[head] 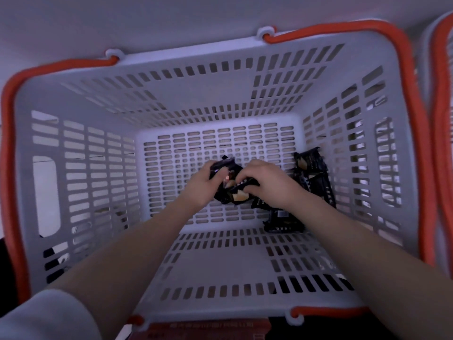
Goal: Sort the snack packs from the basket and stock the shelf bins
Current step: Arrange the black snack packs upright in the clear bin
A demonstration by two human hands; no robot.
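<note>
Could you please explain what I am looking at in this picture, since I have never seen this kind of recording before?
There is no machine here. A person wears a wide-angle camera on the head, so you look down along their two bare arms; the lens bends the straight edges.

They are reaching into a grey slotted shopping basket with orange handles. On its floor lie several small black snack packs. The left hand and the right hand meet in the middle, both gripping a bunch of packs; I cannot tell exactly how many. More loose packs lie along the basket's right side and under the right wrist.

At the far right edge you can see part of a second basket. The shelf bins are not in view.
</note>
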